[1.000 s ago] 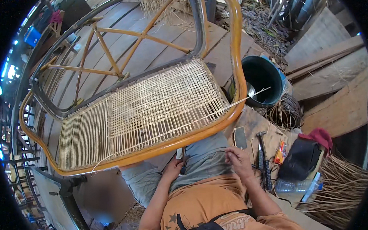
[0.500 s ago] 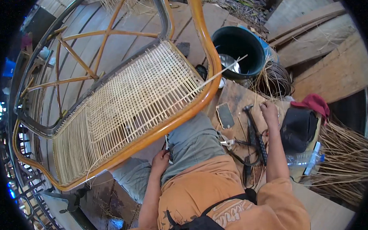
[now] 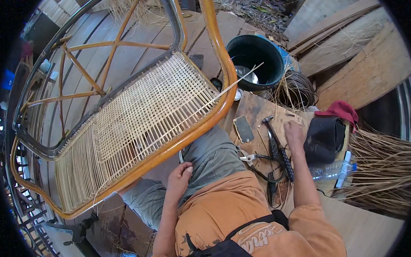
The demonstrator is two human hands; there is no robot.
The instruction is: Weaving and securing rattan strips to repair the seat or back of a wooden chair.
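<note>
A curved rattan chair frame [image 3: 170, 158] lies across my lap, with a pale cane weave [image 3: 141, 108] stretched in it. One loose strip [image 3: 240, 80] sticks out past the rail at the right. My left hand [image 3: 178, 178] rests by my thigh below the rail, fingers curled; what they hold, if anything, is hidden. Over the wooden board [image 3: 254, 104] my right hand [image 3: 294, 133] is closed in a fist, its contents out of sight. Left of it lie a hammer [image 3: 268, 122] and pliers [image 3: 248, 158]. A dark flat block [image 3: 244, 129] is farther left.
Beyond the board stand a dark bucket [image 3: 275, 58] with a metal bowl [image 3: 246, 74] in it and a coil of cane [image 3: 299, 91]. At right are a black pouch [image 3: 324, 140], a red cap [image 3: 338, 112], a plastic bottle [image 3: 327, 170] and loose strands [image 3: 383, 167].
The view has shifted, moving the scene slightly left. My right hand has drawn a little toward me over the board. My left hand has edged right against my thigh.
</note>
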